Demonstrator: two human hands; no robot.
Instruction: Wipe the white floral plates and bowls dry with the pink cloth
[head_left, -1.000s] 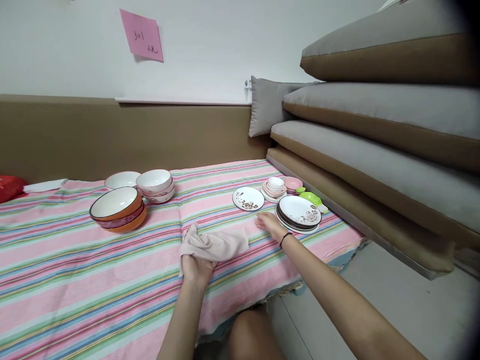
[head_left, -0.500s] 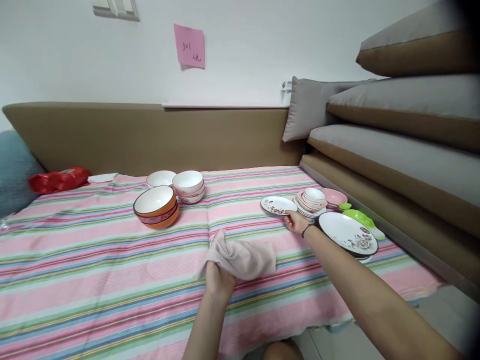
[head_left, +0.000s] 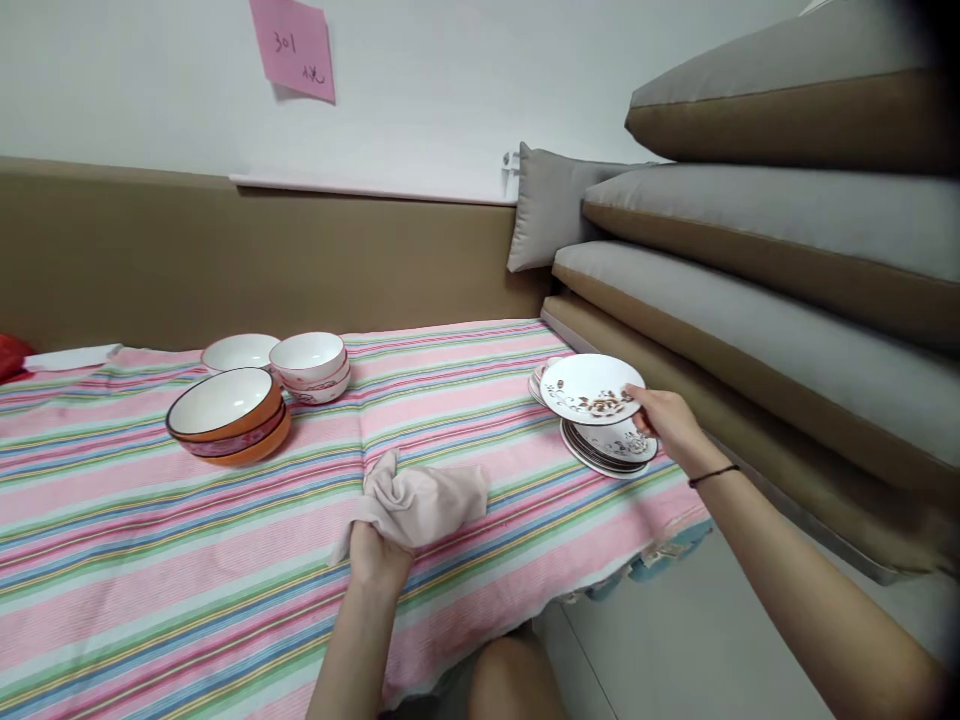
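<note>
My right hand grips the rim of a small white plate with a brown flower pattern and holds it in the air above a stack of larger patterned plates. My left hand rests on the striped cloth and is closed on a crumpled beige rag. Small saucers behind the lifted plate are mostly hidden by it.
Stacked orange-rimmed bowls, white and pink bowls and another white bowl stand at the back left on the pink striped cloth. Grey and brown cushions are piled at the right. The cloth's edge drops off near my knee.
My right hand has taken hold of the small flowered plate and lifted it from the cloth to above the plate stack. My left hand stays on the rag.
</note>
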